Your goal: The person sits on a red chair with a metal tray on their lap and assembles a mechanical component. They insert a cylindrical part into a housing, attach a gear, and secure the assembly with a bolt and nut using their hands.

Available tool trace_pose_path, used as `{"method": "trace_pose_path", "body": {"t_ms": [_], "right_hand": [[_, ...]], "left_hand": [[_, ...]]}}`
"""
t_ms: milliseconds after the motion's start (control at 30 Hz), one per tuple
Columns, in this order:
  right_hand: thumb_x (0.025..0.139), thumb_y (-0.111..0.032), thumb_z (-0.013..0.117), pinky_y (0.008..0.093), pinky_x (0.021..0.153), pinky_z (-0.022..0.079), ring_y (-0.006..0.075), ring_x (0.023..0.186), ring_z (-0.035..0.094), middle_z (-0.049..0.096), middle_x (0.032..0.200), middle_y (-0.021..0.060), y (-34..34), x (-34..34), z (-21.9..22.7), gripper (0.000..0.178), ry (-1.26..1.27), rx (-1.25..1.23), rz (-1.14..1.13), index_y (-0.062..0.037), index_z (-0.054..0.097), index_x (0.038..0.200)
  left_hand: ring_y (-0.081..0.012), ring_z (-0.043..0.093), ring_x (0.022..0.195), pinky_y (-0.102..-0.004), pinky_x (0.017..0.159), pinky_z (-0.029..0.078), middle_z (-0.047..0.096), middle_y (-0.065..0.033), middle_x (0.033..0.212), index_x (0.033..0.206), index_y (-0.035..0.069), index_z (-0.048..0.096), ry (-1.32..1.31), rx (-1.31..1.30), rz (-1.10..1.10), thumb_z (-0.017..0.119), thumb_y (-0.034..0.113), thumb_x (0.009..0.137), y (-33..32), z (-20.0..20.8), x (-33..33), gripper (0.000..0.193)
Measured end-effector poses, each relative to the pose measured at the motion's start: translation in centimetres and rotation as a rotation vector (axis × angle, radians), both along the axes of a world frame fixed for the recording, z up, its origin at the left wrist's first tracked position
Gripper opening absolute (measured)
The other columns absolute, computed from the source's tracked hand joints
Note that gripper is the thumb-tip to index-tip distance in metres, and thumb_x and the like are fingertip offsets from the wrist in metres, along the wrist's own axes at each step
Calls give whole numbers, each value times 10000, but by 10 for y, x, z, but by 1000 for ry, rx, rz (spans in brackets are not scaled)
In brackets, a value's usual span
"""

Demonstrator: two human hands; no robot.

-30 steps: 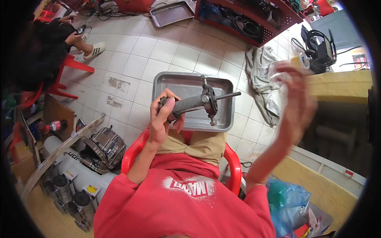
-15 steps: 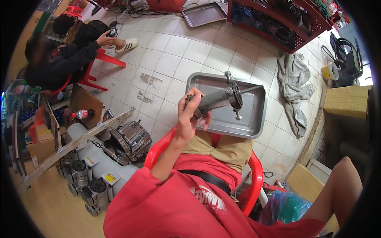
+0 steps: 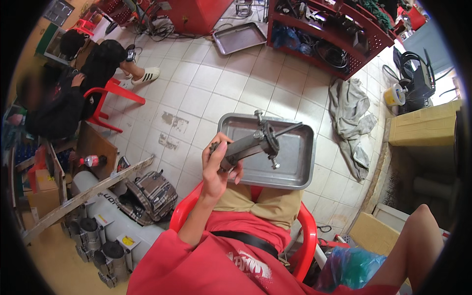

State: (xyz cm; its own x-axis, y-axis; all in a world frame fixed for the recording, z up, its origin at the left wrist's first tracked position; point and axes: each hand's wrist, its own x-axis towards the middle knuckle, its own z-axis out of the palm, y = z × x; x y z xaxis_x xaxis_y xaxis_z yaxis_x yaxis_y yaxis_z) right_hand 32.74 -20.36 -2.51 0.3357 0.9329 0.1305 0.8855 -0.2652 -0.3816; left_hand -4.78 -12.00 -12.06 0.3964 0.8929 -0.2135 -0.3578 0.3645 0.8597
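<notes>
My left hand point(image 3: 213, 166) is wrapped round one end of a dark grey cylindrical metal part point(image 3: 244, 148). A round flange with bolts sticking out forms the part's other end, and a thin pointed rod reaches from there to the right. I hold the part tilted over a grey metal tray point(image 3: 293, 167), apart from the tray's floor as far as I can see. The tray sits at my knees, above my tan trousers point(image 3: 236, 200). My right arm point(image 3: 415, 241) is bent at the lower right, and its hand is out of view.
A person in black point(image 3: 56, 108) sits on a red chair point(image 3: 110, 93) at left. A checked bag point(image 3: 153, 194) and wooden plank point(image 3: 93, 194) lie nearby. At right are a grey cloth point(image 3: 350, 118) and cardboard box point(image 3: 425, 123). A red shelf point(image 3: 319, 34) stands ahead.
My view has shifted, so the surroundings sit lower and further left. My left hand still holds the metal part over the tray. The seated person's hand has drawn back from a small device.
</notes>
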Motion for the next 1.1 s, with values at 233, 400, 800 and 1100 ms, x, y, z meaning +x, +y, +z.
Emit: {"method": "trace_pose_path", "body": {"t_ms": [233,400,800,1100], "right_hand": [[1022,-182,545,330,854,464,187,925,604,621,997,91,1,-1,-3,218,37,37,-5,13,620,1081],[1028,-204,532,330,843,459,190,905,602,617,973,91,-2,2,4,240,75,90,-4,15,625,1061],[1044,-257,500,330,816,448,199,855,597,609,915,90,-32,-45,121,310,352,590,146,20,637,1014],[1056,-296,477,329,796,440,205,818,592,602,872,90,5,-127,10,370,674,306,140,23,646,978]], "left_hand": [[-114,383,403,-277,354,381,573,-108,654,1000,84,447,23,-7,10,427,397,1060,-5,6,4,319],[-111,404,412,-270,357,382,573,-98,649,996,83,449,24,2,-14,420,418,1065,-10,-1,2,344],[-137,461,428,-267,387,388,593,-97,660,976,41,494,-41,27,-29,461,341,1055,-8,-1,-4,312],[-127,490,446,-256,382,362,575,-97,654,975,36,474,-11,160,-67,444,421,1043,-7,-12,-2,392]]}}
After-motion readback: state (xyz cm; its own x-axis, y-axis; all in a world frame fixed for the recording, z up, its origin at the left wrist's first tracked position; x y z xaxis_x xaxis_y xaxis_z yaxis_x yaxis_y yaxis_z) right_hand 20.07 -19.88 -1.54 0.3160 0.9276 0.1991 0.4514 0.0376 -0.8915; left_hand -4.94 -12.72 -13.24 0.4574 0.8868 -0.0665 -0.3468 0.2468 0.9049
